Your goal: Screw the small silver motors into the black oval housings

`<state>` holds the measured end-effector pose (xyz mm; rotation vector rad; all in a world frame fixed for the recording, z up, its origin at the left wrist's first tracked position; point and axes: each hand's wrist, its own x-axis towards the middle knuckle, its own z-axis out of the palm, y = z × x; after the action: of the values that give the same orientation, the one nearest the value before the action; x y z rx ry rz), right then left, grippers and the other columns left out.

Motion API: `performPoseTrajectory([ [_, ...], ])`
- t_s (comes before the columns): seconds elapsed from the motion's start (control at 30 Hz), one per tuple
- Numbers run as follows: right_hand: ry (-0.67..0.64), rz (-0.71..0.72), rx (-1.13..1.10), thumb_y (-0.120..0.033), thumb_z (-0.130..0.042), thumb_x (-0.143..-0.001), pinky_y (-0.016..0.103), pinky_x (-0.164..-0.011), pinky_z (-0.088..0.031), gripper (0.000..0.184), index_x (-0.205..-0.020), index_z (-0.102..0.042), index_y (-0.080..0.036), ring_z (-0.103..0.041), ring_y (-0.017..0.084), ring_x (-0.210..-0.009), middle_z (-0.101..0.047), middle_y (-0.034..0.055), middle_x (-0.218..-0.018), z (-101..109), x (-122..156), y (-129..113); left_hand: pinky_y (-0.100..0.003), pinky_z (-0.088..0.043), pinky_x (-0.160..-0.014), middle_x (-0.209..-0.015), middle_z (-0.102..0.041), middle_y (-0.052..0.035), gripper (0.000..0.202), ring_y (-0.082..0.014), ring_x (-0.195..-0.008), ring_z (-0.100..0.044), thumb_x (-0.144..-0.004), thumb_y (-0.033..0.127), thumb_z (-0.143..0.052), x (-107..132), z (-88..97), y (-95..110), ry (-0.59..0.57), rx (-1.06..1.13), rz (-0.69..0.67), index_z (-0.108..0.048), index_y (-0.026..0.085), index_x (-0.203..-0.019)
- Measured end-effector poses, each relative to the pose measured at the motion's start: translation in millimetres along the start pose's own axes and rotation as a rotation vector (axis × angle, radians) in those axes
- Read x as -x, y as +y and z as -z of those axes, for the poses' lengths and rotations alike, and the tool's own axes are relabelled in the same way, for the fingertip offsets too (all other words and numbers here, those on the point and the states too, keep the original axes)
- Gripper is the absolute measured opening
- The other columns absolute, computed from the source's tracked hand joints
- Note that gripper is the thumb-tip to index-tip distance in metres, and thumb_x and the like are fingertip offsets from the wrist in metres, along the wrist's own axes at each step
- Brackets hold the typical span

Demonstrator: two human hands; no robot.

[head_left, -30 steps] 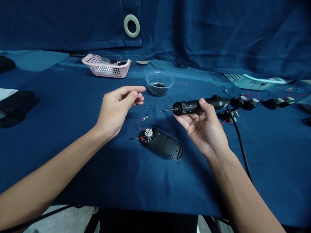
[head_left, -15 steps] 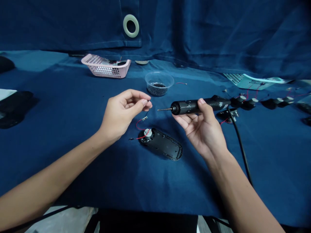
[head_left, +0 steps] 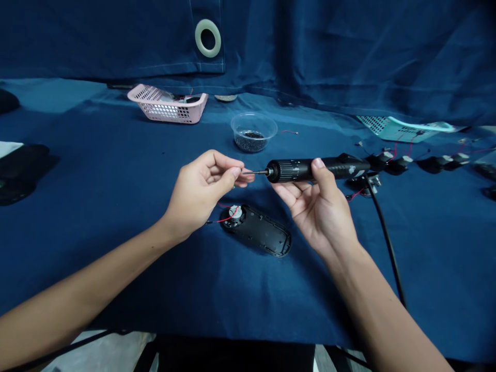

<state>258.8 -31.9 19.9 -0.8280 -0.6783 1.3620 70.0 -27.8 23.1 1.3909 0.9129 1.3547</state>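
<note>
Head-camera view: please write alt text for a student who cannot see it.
A person's right hand holds a black cylindrical electric screwdriver, its thin metal bit at the fingertips of the left hand. Below lies an oblong black plastic shell with red wires; beyond stands a round clear plastic tub of small dark pieces.

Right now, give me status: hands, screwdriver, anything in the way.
Right hand gripping black corded screwdriver. Left hand at tip of bit, exact hold unclear. Black casing nearer the body, clear tub beyond; neither touching the screwdriver.
</note>
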Motion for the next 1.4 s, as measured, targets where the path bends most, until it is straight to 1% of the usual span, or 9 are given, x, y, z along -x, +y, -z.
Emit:
performPoseTrajectory([
  [0.23,0.042,0.000,-0.001,-0.039,-0.063,-0.091,0.033,-0.094,-0.061,0.022,-0.090,-0.065,-0.017,-0.076,0.021,-0.097,-0.078,0.0090,-0.096,-0.3,0.4,0.6,-0.032,-0.061,-0.086,-0.092,-0.077,-0.0069,0.012,-0.0185,-0.089,-0.075,-0.090,0.025,-0.068,0.4,0.1,-1.4,0.002,0.008,0.007,-0.064,0.014,-0.095],
  [0.37,0.041,0.008,-0.014,-0.038,-0.066,-0.089,0.035,-0.092,-0.062,0.021,-0.090,-0.064,-0.017,-0.076,0.022,-0.096,-0.078,0.0089,-0.096,0.9,-0.7,2.2,-0.029,-0.061,-0.086,-0.092,-0.077,-0.0063,0.010,-0.0170,-0.089,-0.075,-0.091,0.023,-0.067,0.4,0.4,-1.8,0.003,0.010,0.003,-0.063,0.014,-0.094],
  [0.53,0.040,-0.012,-0.021,-0.040,-0.065,-0.090,0.031,-0.088,-0.063,0.024,-0.090,-0.065,-0.016,-0.076,0.021,-0.093,-0.078,0.0089,-0.094,2.7,-1.7,4.7,-0.025,-0.061,-0.085,-0.089,-0.077,-0.0044,0.006,-0.0150,-0.088,-0.075,-0.092,0.019,-0.064,0.5,-0.4,-0.8,-0.003,0.009,-0.002,-0.062,0.014,-0.094],
  [0.63,0.028,0.004,-0.032,-0.039,-0.067,-0.089,0.034,-0.090,-0.062,0.024,-0.091,-0.064,-0.015,-0.076,0.024,-0.096,-0.078,0.0106,-0.096,2.5,-1.6,5.6,-0.023,-0.061,-0.084,-0.088,-0.077,-0.0039,0.004,-0.0142,-0.088,-0.075,-0.092,0.017,-0.064,1.4,-1.2,-0.4,0.008,-0.016,-0.005,-0.062,0.014,-0.093],
  [0.77,0.030,0.032,-0.060,-0.039,-0.069,-0.087,0.039,-0.094,-0.060,0.024,-0.092,-0.063,-0.016,-0.075,0.025,-0.099,-0.077,0.0102,-0.099,-0.1,1.1,9.6,-0.021,-0.059,-0.083,-0.089,-0.076,-0.0037,0.004,-0.0140,-0.089,-0.075,-0.090,0.017,-0.065,5.0,-1.8,-3.2,0.083,-0.184,-0.113,-0.062,0.015,-0.092],
  [0.87,0.055,0.042,-0.100,-0.038,-0.070,-0.086,0.039,-0.091,-0.062,0.024,-0.093,-0.062,-0.017,-0.076,0.025,-0.095,-0.077,0.0074,-0.094,-3.2,4.2,14.0,-0.018,-0.058,-0.078,-0.091,-0.076,-0.0023,0.004,-0.0137,-0.090,-0.075,-0.090,0.019,-0.066,7.7,-1.4,-7.3,0.143,-0.352,-0.224,-0.063,0.016,-0.092],
  [1.03,0.074,0.036,-0.141,-0.035,-0.072,-0.085,0.037,-0.087,-0.064,0.021,-0.091,-0.061,-0.018,-0.077,0.024,-0.092,-0.077,0.0044,-0.092,-4.4,6.0,17.2,-0.019,-0.057,-0.077,-0.090,-0.075,-0.0012,0.005,-0.0135,-0.089,-0.074,-0.090,0.017,-0.065,7.2,1.3,-11.5,0.150,-0.445,-0.282,-0.062,0.017,-0.094],
  [1.3,0.042,0.049,-0.104,-0.037,-0.068,-0.088,0.042,-0.095,-0.061,0.023,-0.094,-0.063,-0.015,-0.075,0.026,-0.100,-0.077,0.0086,-0.100,-3.3,6.7,12.9,-0.021,-0.057,-0.086,-0.098,-0.072,-0.0030,0.009,-0.0118,-0.093,-0.072,-0.094,0.018,-0.060,2.9,3.1,-4.3,0.057,-0.317,-0.239,-0.063,0.015,-0.102],
  [1.4,0.040,0.042,-0.105,-0.037,-0.068,-0.089,0.042,-0.095,-0.061,0.024,-0.095,-0.063,-0.015,-0.075,0.026,-0.100,-0.077,0.0086,-0.099,-3.4,6.7,12.2,-0.022,-0.057,-0.084,-0.100,-0.071,-0.0037,0.013,-0.0119,-0.091,-0.071,-0.096,0.020,-0.057,1.1,5.6,-4.2,0.057,-0.270,-0.239,-0.062,0.015,-0.106],
])
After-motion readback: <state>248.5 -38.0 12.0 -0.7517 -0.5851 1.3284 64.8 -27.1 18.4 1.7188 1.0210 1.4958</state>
